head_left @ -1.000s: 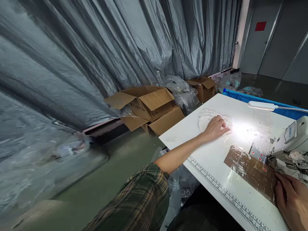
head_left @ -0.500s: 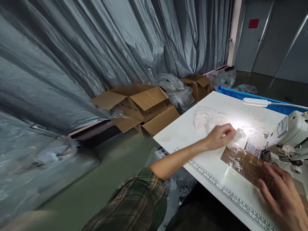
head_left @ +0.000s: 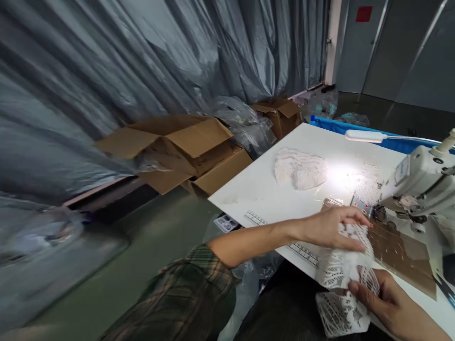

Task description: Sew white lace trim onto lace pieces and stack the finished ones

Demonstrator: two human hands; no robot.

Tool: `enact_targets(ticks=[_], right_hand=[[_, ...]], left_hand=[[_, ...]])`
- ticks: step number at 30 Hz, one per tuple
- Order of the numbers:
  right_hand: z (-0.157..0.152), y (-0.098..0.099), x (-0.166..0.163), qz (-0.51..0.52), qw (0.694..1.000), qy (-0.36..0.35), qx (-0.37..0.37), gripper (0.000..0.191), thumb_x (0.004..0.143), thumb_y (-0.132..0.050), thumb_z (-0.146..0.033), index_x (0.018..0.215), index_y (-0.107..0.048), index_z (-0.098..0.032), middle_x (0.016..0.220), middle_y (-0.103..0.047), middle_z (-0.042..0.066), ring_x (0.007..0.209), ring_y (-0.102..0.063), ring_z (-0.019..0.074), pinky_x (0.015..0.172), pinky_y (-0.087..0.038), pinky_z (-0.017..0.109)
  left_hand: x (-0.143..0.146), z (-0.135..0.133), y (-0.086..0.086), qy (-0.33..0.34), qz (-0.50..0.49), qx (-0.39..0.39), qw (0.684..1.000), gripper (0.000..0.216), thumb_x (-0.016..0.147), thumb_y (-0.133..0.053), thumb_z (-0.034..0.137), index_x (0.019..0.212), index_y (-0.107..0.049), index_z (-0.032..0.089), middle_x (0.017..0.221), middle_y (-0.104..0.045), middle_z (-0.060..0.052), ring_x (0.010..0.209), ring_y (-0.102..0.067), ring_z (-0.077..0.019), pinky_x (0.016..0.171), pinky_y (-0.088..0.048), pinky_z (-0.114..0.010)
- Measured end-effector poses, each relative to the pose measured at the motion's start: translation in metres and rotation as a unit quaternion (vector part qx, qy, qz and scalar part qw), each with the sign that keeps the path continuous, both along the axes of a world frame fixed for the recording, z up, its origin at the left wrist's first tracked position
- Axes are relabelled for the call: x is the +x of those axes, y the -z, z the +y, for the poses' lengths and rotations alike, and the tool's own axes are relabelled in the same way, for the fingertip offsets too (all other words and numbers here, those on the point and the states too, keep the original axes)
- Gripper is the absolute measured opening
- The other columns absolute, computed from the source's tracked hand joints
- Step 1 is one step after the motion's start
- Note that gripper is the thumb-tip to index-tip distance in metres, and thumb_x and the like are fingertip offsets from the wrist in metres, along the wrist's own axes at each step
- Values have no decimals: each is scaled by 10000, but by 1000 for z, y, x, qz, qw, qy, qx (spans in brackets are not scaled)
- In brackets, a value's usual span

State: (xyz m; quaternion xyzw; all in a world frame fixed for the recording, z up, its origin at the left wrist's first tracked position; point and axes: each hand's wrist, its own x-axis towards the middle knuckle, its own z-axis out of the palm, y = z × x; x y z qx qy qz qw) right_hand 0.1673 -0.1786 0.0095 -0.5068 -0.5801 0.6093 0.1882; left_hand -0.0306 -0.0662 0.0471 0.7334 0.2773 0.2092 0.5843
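Note:
My left hand [head_left: 332, 230] pinches the top of a white lace piece [head_left: 346, 279] at the near edge of the white sewing table [head_left: 270, 189]. The lower part of the same lace is gripped by my right hand [head_left: 386, 303], which comes in from the bottom right, so the piece hangs between both hands over the table edge. A small pile of white lace pieces [head_left: 300, 169] lies farther back on the table under the lamp's glare. To the right stands the sewing machine [head_left: 421, 184].
A brown taped sheet [head_left: 401, 251] covers the table beside the machine, and a ruler strip [head_left: 302, 251] runs along the near edge. A lamp bar [head_left: 366, 136] hangs over the table. Open cardboard boxes [head_left: 185, 151] sit on the floor against a grey plastic curtain [head_left: 142, 61].
My left hand left the lace pile, carried one lace piece toward me, and my right hand came off the brown sheet and took hold of its lower end. The view swung left and down.

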Motion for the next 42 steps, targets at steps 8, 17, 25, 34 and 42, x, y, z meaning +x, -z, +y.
enact_targets(ticks=[8, 17, 25, 34, 42], right_hand=[[49, -14, 42, -50, 987, 145, 37, 509, 731, -677, -660, 883, -682, -175, 599, -591, -16, 488, -487, 115, 458, -413, 247], [80, -10, 59, -455, 830, 239, 217, 310, 756, -625, -490, 821, -717, -201, 558, -606, 53, 609, -610, 265, 563, -408, 347], [67, -11, 32, -161, 936, 296, 105, 479, 660, -695, -611, 889, -650, -193, 621, -650, 29, 593, -615, 208, 517, -457, 314], [68, -9, 28, -295, 903, 180, 256, 362, 896, -479, -467, 1014, -709, -213, 723, -699, 44, 615, -636, 193, 618, -516, 347], [64, 21, 38, -392, 792, 18, 467, 390, 968, -403, -274, 1268, -644, -212, 1046, -608, 141, 872, -602, 233, 737, -568, 391]], left_hand=[[-4, 39, 17, -49, 173, 198, 964, 399, 864, -588, 306, 1231, -535, 160, 720, -593, 26, 581, -540, -128, 523, -400, -237], [14, 51, 58, 53, 92, 530, 841, 204, 1008, -496, 275, 1114, -654, 203, 1228, -675, -96, 1033, -638, -214, 904, -470, -426], [11, 39, 47, 47, 63, 361, 929, 506, 887, -667, 526, 1252, -619, 179, 1243, -669, -135, 1014, -653, -235, 862, -521, -416], [16, 22, 48, -75, 67, 140, 985, 481, 869, -657, 328, 1287, -538, 123, 824, -692, -16, 656, -636, -109, 596, -533, -249], [9, 29, 33, -102, 115, 110, 982, 423, 884, -589, 252, 1275, -534, 101, 770, -700, -9, 651, -646, -120, 623, -538, -256]])
